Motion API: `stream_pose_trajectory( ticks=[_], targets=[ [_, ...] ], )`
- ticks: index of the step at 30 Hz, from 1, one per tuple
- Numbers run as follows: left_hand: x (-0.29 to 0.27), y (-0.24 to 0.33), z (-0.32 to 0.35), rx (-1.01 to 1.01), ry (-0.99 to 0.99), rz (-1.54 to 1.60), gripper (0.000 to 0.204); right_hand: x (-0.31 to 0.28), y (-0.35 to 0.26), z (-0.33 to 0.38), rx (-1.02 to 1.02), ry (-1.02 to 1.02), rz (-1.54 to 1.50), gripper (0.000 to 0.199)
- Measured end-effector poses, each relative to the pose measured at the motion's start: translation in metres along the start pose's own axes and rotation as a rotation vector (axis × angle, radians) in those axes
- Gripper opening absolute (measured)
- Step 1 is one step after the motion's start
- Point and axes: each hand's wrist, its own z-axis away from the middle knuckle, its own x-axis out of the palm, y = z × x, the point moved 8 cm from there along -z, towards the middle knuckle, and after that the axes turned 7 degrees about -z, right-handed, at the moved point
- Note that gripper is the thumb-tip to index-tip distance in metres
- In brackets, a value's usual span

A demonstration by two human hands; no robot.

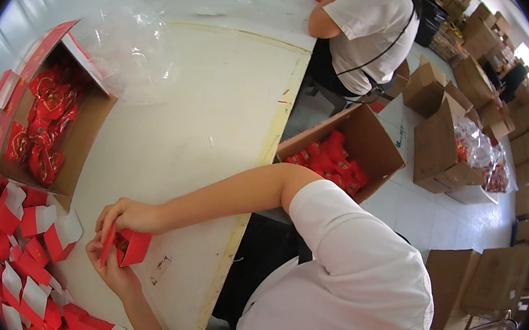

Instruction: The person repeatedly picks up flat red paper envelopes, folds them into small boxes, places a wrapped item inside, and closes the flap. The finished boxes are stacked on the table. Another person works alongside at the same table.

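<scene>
A small red paper box (136, 248) is between my two hands over the white table. Its lid flap (110, 238) stands up, and something small and dark shows inside; I cannot make out what. My right hand (127, 217) comes in from above, its fingers bent over the flap and the box's upper edge. Fingers of my left hand (114, 271), below a bracelet-wearing wrist, curl round the flap and the near side. Beside them, many red boxes with white inner flaps (59, 237) lie heaped on the left of the table.
A cardboard carton (90, 135) of red pouches (48, 133) lies open at the far left, near clear plastic bags (130, 50). Another carton (372, 147) with red packets stands beside the table edge. A co-worker (366, 32) in white sits beyond; stacked cartons (443, 146) fill the right.
</scene>
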Motion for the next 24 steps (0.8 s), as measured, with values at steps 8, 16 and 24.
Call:
stream_pose_trajectory(
  ticks=[8,16,24],
  targets=[
    [-0.005,-0.009,0.003,0.018,-0.049,0.082,0.005,0.022,-0.038,0.015,-0.049,-0.122,0.323,0.032],
    [0.025,0.015,0.004,-0.119,-0.284,0.243,0.029,0.0,-0.023,0.014,-0.147,-0.001,0.296,0.035],
    [0.004,0.002,0.007,0.152,0.015,-0.496,0.033,0.001,-0.026,0.018,-0.211,-0.282,0.412,0.036]
  ],
)
